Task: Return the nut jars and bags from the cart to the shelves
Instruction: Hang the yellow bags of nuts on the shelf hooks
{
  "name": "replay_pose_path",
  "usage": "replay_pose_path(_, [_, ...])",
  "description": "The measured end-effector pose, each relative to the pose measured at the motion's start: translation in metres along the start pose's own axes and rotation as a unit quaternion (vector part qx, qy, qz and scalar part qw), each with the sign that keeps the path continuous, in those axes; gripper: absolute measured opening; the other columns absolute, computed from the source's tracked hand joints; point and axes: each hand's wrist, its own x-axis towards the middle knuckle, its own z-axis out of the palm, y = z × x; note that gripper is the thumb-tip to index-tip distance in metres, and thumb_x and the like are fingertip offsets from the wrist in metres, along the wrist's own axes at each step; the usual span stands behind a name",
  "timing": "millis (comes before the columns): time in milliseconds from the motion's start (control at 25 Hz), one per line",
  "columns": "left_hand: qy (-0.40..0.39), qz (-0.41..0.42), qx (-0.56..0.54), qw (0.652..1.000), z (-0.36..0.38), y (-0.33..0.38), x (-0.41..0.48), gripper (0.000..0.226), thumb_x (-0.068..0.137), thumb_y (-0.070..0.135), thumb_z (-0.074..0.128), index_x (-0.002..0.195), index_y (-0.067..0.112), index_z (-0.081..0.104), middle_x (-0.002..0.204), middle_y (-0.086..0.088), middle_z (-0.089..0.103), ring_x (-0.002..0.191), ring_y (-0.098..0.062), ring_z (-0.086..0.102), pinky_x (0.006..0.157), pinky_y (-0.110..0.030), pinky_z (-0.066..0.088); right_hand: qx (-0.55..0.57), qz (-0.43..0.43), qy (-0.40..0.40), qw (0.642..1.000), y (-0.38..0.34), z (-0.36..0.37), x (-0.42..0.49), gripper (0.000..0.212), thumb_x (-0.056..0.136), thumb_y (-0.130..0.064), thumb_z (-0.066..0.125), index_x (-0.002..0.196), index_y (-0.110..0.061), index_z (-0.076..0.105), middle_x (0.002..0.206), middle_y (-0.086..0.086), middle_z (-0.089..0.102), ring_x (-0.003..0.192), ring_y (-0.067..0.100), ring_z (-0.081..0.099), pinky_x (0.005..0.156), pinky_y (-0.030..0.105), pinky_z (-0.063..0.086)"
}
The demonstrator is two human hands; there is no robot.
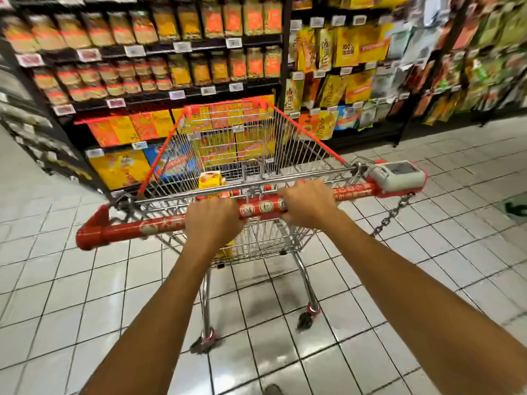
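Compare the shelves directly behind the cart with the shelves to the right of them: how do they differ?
The shelves behind the cart carry rows of upright jars with orange labels on their upper levels; the right shelves show mostly yellow bags. The left shelves also hold large yellow and orange packs low down, partly hidden by the cart. Both have black frames and price tags along the edges.

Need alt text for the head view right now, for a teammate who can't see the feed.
Both hands, left hand and right hand, grip the red handle of a wire shopping cart facing shelves of nut jars and hanging bags. A yellow package sits in the cart's near end; the floor is white tile.
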Motion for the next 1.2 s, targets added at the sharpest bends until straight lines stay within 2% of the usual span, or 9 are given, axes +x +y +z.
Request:
replay_pose_path(80, [-0.015,-0.017,0.002,1.0,-0.001,0.026,0.019,0.046,0.081,0.061,0.056,0.081,0.016,0.063,0.078,-0.003,0.068,0.072,-0.029,0.066,0.057,-0.029,0.032,0.003,-0.026,-0.006,1.0,0.034,0.008,0.005,0.037,0.083,-0.053,0.054,0.1,-0.02,0.059,0.053,-0.009,0.034,0.052,0.017,0.046,0.051,0.023,0.033])
replay_pose_path(160, [-0.029,-0.039,0.003,0.999,-0.001,0.047,0.031,0.045,0.081,0.059,0.056,0.083,0.015,0.064,0.083,-0.005,0.07,0.076,-0.029,0.067,0.06,-0.031,0.037,0.01,-0.047,-0.002,0.999,0.06,0.016,0.008,0.036,0.083,-0.052,0.053,0.097,-0.02,0.059,0.051,-0.009,0.033,0.053,0.019,0.047,0.051,0.024,0.034])
replay_pose_path(320, [-0.031,-0.086,0.027,0.995,-0.004,0.102,0.056,0.057,0.075,0.073,0.054,0.082,0.017,0.065,0.079,-0.004,0.069,0.069,-0.027,0.065,0.057,-0.03,0.036,0.008,-0.087,0.031,0.996,0.123,0.036,0.011,0.035,0.084,-0.052,0.054,0.093,-0.018,0.057,0.05,-0.009,0.032,0.047,0.017,0.045,0.048,0.024,0.036])
replay_pose_path(600, [-0.031,-0.116,0.039,0.992,-0.018,0.181,0.069,0.031,0.077,0.043,0.062,0.08,0.013,0.067,0.078,-0.011,0.07,0.072,-0.033,0.066,0.059,-0.03,0.034,0.028,-0.125,0.05,0.99,0.194,0.055,-0.002,0.033,0.084,-0.049,0.056,0.094,-0.018,0.058,0.05,-0.007,0.036,0.042,0.013,0.04,0.044,0.022,0.03])
replay_pose_path(800, [-0.02,-0.127,0.052,0.99,-0.021,0.211,0.075,0.034,0.08,0.046,0.059,0.081,0.013,0.066,0.076,-0.012,0.069,0.071,-0.033,0.066,0.059,-0.031,0.037,0.037,-0.139,0.064,0.988,0.224,0.062,-0.009,0.034,0.084,-0.052,0.055,0.094,-0.02,0.059,0.05,-0.007,0.031,0.053,0.021,0.047,0.052,0.027,0.035])
replay_pose_path(1000, [-0.047,-0.146,0.036,0.987,-0.024,0.225,0.08,0.039,0.082,0.05,0.057,0.088,0.013,0.065,0.086,-0.013,0.069,0.08,-0.035,0.066,0.063,-0.034,0.041,0.033,-0.142,0.055,0.988,0.239,0.061,-0.012,0.038,0.085,-0.054,0.054,0.099,-0.018,0.057,0.052,-0.007,0.032,0.052,0.021,0.043,0.05,0.027,0.035])
replay_pose_path(1080, [-0.083,-0.159,0.005,0.984,-0.031,0.232,0.081,0.038,0.084,0.045,0.06,0.099,0.01,0.061,0.101,-0.015,0.066,0.093,-0.036,0.063,0.073,-0.039,0.046,0.05,-0.162,0.022,0.985,0.244,0.051,-0.018,0.04,0.088,-0.051,0.052,0.109,-0.017,0.054,0.063,-0.006,0.046,0.064,0.022,0.05,0.058,0.031,0.044])
replay_pose_path(1160, [-0.1,-0.168,-0.108,0.975,-0.047,0.243,0.08,0.042,0.083,0.035,0.066,0.112,0.007,0.056,0.113,-0.015,0.059,0.104,-0.035,0.057,0.084,-0.041,0.046,0.081,-0.19,0.003,0.978,0.256,0.037,-0.025,0.049,0.089,-0.053,0.048,0.12,-0.015,0.05,0.101,0.003,0.061,0.098,0.024,0.055,0.084,0.037,0.044])
replay_pose_path(1200, [-0.083,-0.165,-0.194,0.964,-0.057,0.254,0.081,0.044,0.082,0.029,0.069,0.117,0.007,0.055,0.115,-0.013,0.056,0.105,-0.031,0.055,0.088,-0.037,0.046,0.104,-0.191,0.018,0.976,0.272,0.027,-0.032,0.052,0.09,-0.054,0.046,0.122,-0.015,0.05,0.118,0.005,0.058,0.114,0.024,0.049,0.093,0.038,0.039])
